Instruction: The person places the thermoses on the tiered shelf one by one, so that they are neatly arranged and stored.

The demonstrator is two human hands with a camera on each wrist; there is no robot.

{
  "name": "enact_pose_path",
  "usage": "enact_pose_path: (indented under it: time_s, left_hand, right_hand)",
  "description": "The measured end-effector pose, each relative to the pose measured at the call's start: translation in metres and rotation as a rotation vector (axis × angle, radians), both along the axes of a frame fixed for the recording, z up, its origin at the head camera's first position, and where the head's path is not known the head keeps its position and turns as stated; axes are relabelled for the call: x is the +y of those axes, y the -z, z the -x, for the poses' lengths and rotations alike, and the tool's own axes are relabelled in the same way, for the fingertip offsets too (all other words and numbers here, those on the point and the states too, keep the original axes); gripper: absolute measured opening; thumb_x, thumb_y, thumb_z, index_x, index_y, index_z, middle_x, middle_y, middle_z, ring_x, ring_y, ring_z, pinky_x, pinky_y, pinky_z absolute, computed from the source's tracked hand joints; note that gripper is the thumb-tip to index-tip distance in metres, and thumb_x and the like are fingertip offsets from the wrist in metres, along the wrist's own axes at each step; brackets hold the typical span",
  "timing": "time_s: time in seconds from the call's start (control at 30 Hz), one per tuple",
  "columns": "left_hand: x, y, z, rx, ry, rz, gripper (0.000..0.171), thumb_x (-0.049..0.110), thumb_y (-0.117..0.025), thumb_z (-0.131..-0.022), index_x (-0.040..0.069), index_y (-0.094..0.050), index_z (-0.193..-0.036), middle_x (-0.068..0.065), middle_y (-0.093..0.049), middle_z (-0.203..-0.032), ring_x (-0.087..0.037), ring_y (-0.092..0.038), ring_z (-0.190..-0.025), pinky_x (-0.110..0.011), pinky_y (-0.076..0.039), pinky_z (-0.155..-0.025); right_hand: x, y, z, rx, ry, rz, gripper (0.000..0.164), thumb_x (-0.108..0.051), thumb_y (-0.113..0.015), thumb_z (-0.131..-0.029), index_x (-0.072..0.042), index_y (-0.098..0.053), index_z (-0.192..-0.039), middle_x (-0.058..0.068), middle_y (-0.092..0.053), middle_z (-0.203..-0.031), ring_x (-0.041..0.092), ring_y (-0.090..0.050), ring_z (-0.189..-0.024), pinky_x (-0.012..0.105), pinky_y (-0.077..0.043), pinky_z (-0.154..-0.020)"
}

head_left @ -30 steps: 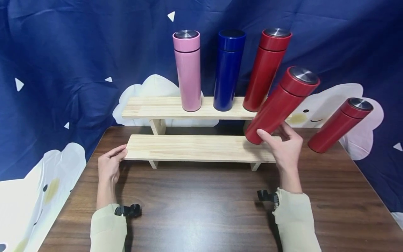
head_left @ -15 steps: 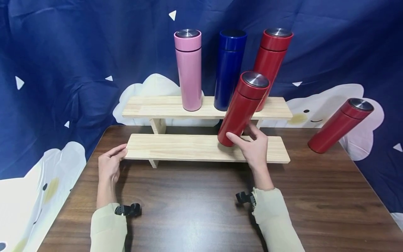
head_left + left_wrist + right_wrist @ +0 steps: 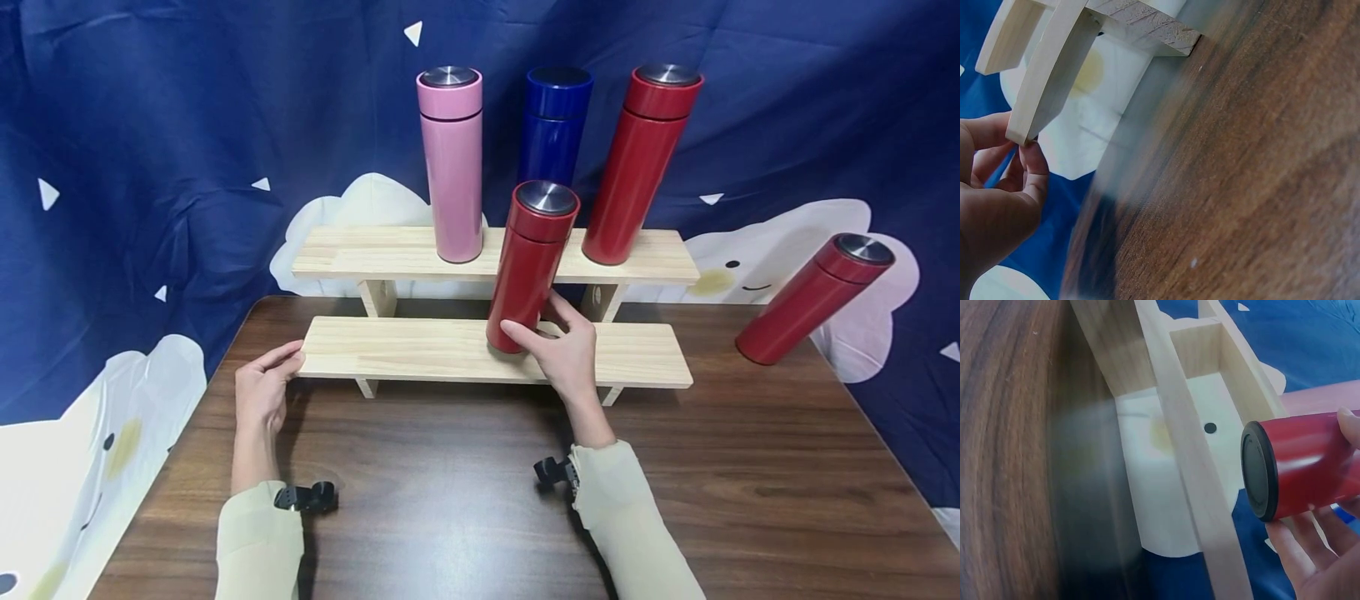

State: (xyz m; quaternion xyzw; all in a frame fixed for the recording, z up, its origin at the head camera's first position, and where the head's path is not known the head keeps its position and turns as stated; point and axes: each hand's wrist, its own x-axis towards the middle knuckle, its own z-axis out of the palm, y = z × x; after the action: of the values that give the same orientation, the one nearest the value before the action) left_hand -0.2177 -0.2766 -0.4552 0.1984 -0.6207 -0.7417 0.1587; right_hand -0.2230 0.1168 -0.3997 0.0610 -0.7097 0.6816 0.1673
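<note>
My right hand [image 3: 566,346] grips the lower part of a red thermos bottle [image 3: 531,267] with a silver lid, thumb on its near side. It is held tilted over the lower board of a two-step wooden shelf [image 3: 405,348]; its black base [image 3: 1259,470] shows in the right wrist view, apart from the board. At the board's left end, my left hand [image 3: 262,387] pinches the corner between thumb and fingers, as the left wrist view also shows. On the upper board stand a pink thermos [image 3: 453,175], a partly hidden blue thermos [image 3: 557,125] and another red thermos [image 3: 637,175].
One more red thermos [image 3: 813,300] stands on the brown wooden table [image 3: 450,500], right of the shelf. Behind hangs a blue cloth [image 3: 187,125] with white cloud figures. The upper board [image 3: 360,250] sits higher and farther back than the lower one.
My right hand has carried the red thermos leftward, from the lower board's right end to near its middle, and the bottle leans less. My left hand has stayed at the board's end.
</note>
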Motion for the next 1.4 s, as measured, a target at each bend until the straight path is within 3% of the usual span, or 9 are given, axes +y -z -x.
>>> enact_pose_path:
  time_s: [0.13, 0.43, 0.73, 1.0, 1.4]
  left_hand:
    - [0.000, 0.001, 0.000, 0.000, 0.002, -0.001, 0.021, -0.011, -0.073, -0.085, -0.001, -0.079, -0.103, 0.003, -0.074, -0.080, -0.006, -0.060, -0.069, -0.014, -0.049, -0.062]
    - [0.001, 0.001, -0.001, -0.016, -0.009, -0.014, 0.021, -0.010, -0.073, -0.086, -0.002, -0.079, -0.104, 0.002, -0.074, -0.081, -0.007, -0.061, -0.069, -0.014, -0.050, -0.063]
    - [0.002, 0.003, -0.001, -0.022, -0.014, -0.016, 0.022, -0.011, -0.073, -0.085, -0.003, -0.078, -0.105, 0.002, -0.074, -0.081, -0.007, -0.061, -0.070, -0.015, -0.050, -0.063]
    - [0.001, 0.000, 0.001, -0.007, -0.021, -0.025, 0.021, -0.011, -0.074, -0.084, -0.002, -0.079, -0.103, 0.000, -0.074, -0.082, -0.007, -0.061, -0.069, -0.015, -0.050, -0.063]
    - [0.002, -0.001, 0.000, -0.008, -0.028, -0.022, 0.022, -0.012, -0.075, -0.083, -0.002, -0.079, -0.102, -0.002, -0.075, -0.082, -0.008, -0.060, -0.067, -0.015, -0.050, -0.061]
  right_hand:
    - [-0.006, 0.008, 0.003, 0.007, -0.012, 0.013, 0.064, -0.008, -0.090, -0.076, -0.006, -0.065, -0.135, 0.018, -0.068, -0.120, 0.028, -0.063, -0.108, 0.027, -0.058, -0.080]
    - [-0.018, 0.018, 0.005, 0.002, -0.001, 0.006, 0.068, -0.013, -0.092, -0.073, -0.005, -0.065, -0.135, 0.015, -0.069, -0.122, 0.026, -0.066, -0.109, 0.039, -0.059, -0.084]
    - [-0.024, 0.023, 0.006, -0.010, 0.002, -0.017, 0.071, -0.014, -0.092, -0.073, -0.007, -0.064, -0.137, 0.015, -0.068, -0.124, 0.028, -0.067, -0.108, 0.037, -0.058, -0.085]
    - [-0.026, 0.024, 0.009, -0.002, 0.004, -0.028, 0.071, -0.016, -0.094, -0.072, -0.007, -0.064, -0.136, 0.015, -0.068, -0.122, 0.031, -0.065, -0.111, 0.043, -0.057, -0.090]
    - [-0.026, 0.025, 0.009, -0.012, 0.009, -0.057, 0.069, -0.019, -0.092, -0.075, -0.009, -0.063, -0.137, 0.013, -0.067, -0.123, 0.028, -0.064, -0.112, 0.039, -0.056, -0.091]
